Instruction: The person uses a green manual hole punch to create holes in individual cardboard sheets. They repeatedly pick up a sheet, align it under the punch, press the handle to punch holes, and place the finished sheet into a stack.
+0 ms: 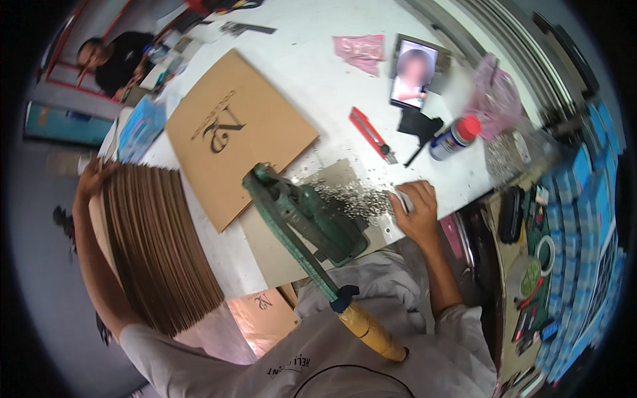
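My left arm reaches around a thick stack of brown cardboard sheets (156, 245), and my left hand (97, 178) is closed on its far end. On the right, my right hand (418, 209) rests at the table edge beside a scattered pile of small silvery metal eyelets (361, 201). Its fingers are curled around something pale and small that I cannot make out. Between my arms stands a green hand lever press (322, 222), its yellow-wrapped handle (371, 333) pointing toward my body. A flat brown cardboard piece (259, 126) with dark printing lies behind the press, touched by neither hand.
On the white table (298, 50) lie a red utility knife (371, 134), a spray can (454, 138) with a red cap, a phone (413, 73) and pink plastic bags. Blue packs (577, 219) are piled at the right. Another person (123, 63) sits at the far left.
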### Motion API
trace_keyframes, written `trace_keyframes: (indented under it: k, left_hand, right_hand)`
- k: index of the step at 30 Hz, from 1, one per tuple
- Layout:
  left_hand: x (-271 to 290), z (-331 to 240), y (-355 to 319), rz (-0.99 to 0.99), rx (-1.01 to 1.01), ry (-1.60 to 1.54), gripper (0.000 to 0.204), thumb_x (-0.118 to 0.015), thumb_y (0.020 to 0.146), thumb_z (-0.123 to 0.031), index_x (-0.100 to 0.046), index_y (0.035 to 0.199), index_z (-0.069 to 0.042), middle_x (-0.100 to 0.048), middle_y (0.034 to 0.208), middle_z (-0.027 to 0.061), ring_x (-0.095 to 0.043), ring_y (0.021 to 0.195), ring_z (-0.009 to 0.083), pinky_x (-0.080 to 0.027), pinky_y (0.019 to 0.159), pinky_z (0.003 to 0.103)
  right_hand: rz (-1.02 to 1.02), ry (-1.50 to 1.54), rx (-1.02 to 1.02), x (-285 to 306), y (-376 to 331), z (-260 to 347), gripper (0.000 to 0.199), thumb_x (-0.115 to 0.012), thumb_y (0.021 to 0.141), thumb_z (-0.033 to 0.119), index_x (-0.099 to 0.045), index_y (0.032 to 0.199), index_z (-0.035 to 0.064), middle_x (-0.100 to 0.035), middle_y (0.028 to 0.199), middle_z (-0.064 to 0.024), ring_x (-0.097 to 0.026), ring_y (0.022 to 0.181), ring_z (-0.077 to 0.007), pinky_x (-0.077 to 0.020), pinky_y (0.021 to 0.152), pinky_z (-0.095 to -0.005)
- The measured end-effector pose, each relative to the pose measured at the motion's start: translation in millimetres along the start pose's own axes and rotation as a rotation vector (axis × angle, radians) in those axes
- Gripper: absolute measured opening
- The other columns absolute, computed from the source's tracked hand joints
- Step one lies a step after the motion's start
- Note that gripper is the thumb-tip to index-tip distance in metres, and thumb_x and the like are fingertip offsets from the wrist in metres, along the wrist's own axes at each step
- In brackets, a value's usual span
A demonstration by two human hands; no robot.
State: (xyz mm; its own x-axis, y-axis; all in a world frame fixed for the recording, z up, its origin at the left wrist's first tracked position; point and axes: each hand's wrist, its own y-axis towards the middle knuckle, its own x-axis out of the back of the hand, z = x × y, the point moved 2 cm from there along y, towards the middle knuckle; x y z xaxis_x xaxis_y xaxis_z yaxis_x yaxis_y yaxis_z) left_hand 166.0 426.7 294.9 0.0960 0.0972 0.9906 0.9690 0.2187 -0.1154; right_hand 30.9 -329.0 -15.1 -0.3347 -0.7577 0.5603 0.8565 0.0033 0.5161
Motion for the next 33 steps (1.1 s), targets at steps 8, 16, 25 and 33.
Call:
trace_keyframes:
  k: [8,16,25,33]
  left_hand:
    - [-9.2,0.7,11.6,0.024,-0.011,-0.116,0.061,-0.069,0.101,-0.036,-0.058,0.145,0.003,-0.068,0.134,0.0172,-0.063,0.124,0.0235,-0.045,0.108,0.036]
    - [27.5,10.1,-102.8,-0.460,-0.155,-0.299,0.068,-0.043,0.111,-0.051,-0.043,0.160,-0.005,-0.040,0.167,0.0152,-0.030,0.158,0.0272,-0.018,0.129,0.042]
    - [-39.4,0.2,-430.6,-1.661,0.262,-0.686,0.089,-0.023,0.104,-0.074,-0.023,0.168,-0.011,-0.018,0.174,0.0214,-0.001,0.164,0.0287,0.010,0.128,0.053]
    - [-153.4,-8.5,-422.4,-1.616,0.327,-1.165,0.082,-0.019,0.110,-0.066,-0.037,0.157,-0.001,-0.043,0.156,0.0181,-0.048,0.141,0.0229,-0.039,0.119,0.038]
  right_hand:
    - [0.007,-0.063,-0.032,4.4,-0.6,-3.3,0.018,-0.082,0.081,0.007,-0.071,0.094,0.0023,-0.070,0.093,-0.0122,-0.064,0.089,-0.0319,-0.0469,0.081,-0.0421]
    - [0.095,-0.055,-0.007,-13.1,-27.5,-36.2,0.021,-0.077,0.093,0.012,-0.069,0.108,-0.0005,-0.069,0.102,-0.0180,-0.064,0.099,-0.0383,-0.0479,0.096,-0.0510]
    - [0.196,0.005,-0.031,-5.9,-22.8,-39.8,0.018,-0.066,0.102,0.006,-0.070,0.113,-0.0087,-0.071,0.105,-0.0196,-0.066,0.101,-0.0328,-0.0528,0.090,-0.0437]
    - [0.255,0.136,0.094,-1.2,-12.7,-54.2,0.050,-0.072,0.096,0.036,-0.068,0.114,-0.0103,-0.069,0.107,-0.0243,-0.065,0.102,-0.0373,-0.0524,0.087,-0.0465]
